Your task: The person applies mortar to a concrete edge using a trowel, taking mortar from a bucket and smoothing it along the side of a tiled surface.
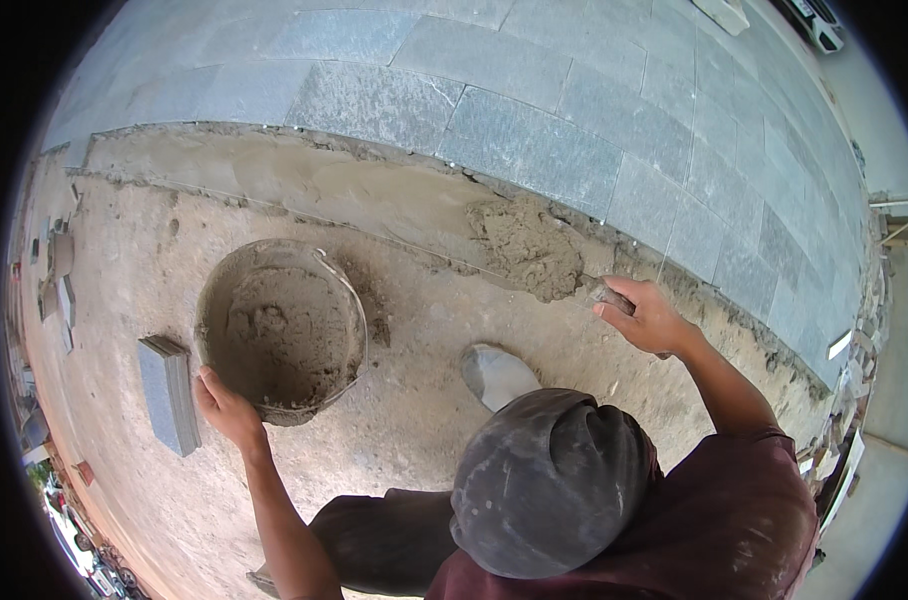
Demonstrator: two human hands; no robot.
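Observation:
My left hand (226,408) grips the near rim of a round bucket (349,310) partly filled with grey mortar. My right hand (650,318) is closed on the handle of a trowel (606,294), whose blade is buried in a lump of wet mortar (527,245). That lump lies on the smoothed mortar bed (304,185) running along the edge of the laid grey stone slabs (534,145).
Two grey stone slabs (169,392) stand stacked on edge left of the bucket. My shoe (496,375) rests on the dusty ground between bucket and bed. More loose slabs (62,290) lie at the far left, rubble along the right edge.

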